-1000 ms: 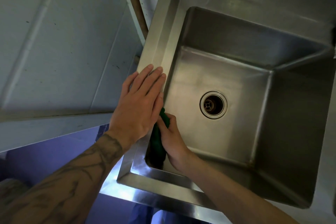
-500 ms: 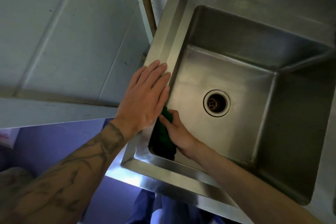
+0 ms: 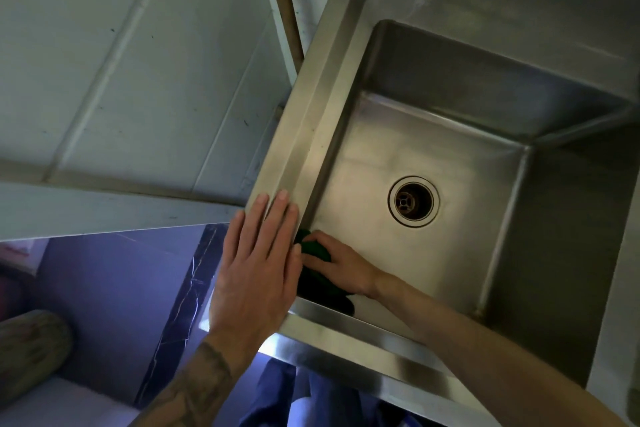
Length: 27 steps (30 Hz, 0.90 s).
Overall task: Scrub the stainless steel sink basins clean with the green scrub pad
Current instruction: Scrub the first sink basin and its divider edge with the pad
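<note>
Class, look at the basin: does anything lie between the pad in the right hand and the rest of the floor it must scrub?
Nothing visible does. The right hand presses the pad in the near-left corner; the floor is bare apart from the drain.

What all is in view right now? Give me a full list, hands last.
sink basin: one, stainless steel, fills the right half
drain: one, round, metal, in the basin floor
scrub pad: one, dark green, at the basin's near-left corner
wall panels: pale grey, upper left
floor: purple-lit, lower left
log-like object: one, brownish, far lower left
left hand: flat on the sink rim, tattooed forearm
right hand: in the basin, grip on the pad
</note>
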Available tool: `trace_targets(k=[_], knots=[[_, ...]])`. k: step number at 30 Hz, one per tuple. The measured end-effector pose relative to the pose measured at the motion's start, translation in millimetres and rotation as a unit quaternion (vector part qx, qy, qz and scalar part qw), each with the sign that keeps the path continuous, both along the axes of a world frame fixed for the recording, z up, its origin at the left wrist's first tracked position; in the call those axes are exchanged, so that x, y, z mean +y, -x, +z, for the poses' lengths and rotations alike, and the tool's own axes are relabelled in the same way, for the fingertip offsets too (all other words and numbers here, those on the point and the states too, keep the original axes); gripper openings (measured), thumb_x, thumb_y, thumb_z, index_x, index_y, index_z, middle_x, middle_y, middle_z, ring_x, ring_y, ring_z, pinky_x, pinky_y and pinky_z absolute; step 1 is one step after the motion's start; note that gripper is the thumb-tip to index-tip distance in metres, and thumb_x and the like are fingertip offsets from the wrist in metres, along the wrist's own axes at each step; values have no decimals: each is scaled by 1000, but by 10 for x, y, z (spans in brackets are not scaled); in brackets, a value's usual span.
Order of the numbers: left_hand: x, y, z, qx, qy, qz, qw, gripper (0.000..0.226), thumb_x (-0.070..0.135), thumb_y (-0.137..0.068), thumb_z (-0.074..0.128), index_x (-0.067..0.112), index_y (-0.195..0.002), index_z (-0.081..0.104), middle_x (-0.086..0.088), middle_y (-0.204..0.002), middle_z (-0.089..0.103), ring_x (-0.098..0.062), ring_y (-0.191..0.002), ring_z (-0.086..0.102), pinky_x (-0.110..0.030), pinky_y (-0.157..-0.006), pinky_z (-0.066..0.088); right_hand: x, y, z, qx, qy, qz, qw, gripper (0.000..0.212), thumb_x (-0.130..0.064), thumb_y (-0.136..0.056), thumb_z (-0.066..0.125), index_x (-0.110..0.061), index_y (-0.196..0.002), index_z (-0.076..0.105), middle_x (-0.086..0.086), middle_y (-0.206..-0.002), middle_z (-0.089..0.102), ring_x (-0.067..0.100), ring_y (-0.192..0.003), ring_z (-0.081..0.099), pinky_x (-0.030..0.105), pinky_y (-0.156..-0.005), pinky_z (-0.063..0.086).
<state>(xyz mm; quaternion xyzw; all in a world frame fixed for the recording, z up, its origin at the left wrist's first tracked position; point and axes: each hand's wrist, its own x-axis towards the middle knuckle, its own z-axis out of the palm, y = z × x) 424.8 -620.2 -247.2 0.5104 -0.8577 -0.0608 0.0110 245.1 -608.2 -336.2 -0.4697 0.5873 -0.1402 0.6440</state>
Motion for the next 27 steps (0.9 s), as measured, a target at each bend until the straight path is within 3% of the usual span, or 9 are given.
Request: trace_targets(k=[4, 7, 11, 14, 16, 18, 19, 23, 27], knots=[[-12, -4, 6, -2, -6, 3, 1000, 57, 33, -111, 31, 7, -161, 38, -13, -172, 28, -34, -161, 23, -59, -126, 31, -78, -8, -152, 65, -7, 92, 994, 33, -29, -105, 60, -8, -130, 64, 14, -135, 59, 27, -125, 53, 32, -109, 40], [-20, -8, 12, 0, -9, 3, 1000, 57, 32, -111, 32, 7, -161, 38, -13, -172, 28, -34, -161, 24, -60, -125, 33, -5, 7, -70, 35, 15, 76, 996, 31, -37, -101, 66, -15, -121, 70, 6, -120, 67, 18, -111, 61, 38, -103, 47], [-20, -21, 18, -3, -4, -2, 1000, 58, 33, -111, 32, 5, -161, 39, -15, -172, 30, -36, -160, 25, -60, -125, 33, 165, 110, 91, -18, 46, 37, 998, 29, -46, -98, 66, -24, -116, 70, -7, -111, 68, 4, -102, 63, 17, -91, 49], [-22, -26, 17, -10, -10, -4, 1000, 58, 34, -111, 30, 6, -161, 38, -15, -172, 30, -36, -160, 25, -60, -125, 33, 126, 125, 83, 19, 37, 54, 998, 30, -31, -103, 63, -11, -125, 70, 8, -122, 68, 12, -106, 61, 7, -88, 41], [-20, -32, 10, -14, -14, -5, 1000, 59, 35, -112, 28, 7, -163, 36, -14, -173, 28, -35, -161, 23, -60, -125, 32, 69, 90, 98, 52, 16, 97, 994, 34, -32, -105, 59, -10, -129, 69, 13, -128, 67, 20, -113, 60, 13, -96, 41], [-20, -29, 0, -14, -11, -8, 1000, 59, 36, -112, 26, 7, -163, 34, -14, -173, 26, -35, -162, 22, -59, -126, 31, 90, 96, 171, 73, 21, 118, 990, 35, -40, -104, 59, -18, -130, 69, 6, -129, 65, 21, -118, 60, 31, -107, 44], [-16, -31, -8, -14, -8, -8, 1000, 59, 37, -113, 24, 8, -164, 33, -14, -174, 26, -35, -162, 21, -59, -127, 30, 141, 126, 225, 62, 34, 104, 992, 34, -43, -103, 61, -23, -128, 70, 0, -126, 65, 16, -116, 61, 33, -106, 46], [-19, -32, -45, -2, -2, -8, 1000, 59, 36, -113, 23, 8, -164, 31, -13, -174, 23, -33, -163, 18, -58, -129, 25, 380, 296, 365, -22, 56, 20, 998, 28, -51, -97, 65, -33, -118, 71, -9, -113, 65, 6, -108, 64, 21, -98, 49], [-23, -32, -65, 2, 7, -7, 1000, 58, 36, -113, 25, 8, -164, 33, -12, -174, 25, -32, -163, 20, -58, -128, 27, 317, 366, 121, 40, 29, 95, 994, 29, -41, -104, 60, -24, -125, 69, -3, -117, 63, 5, -109, 59, 23, -101, 45]])
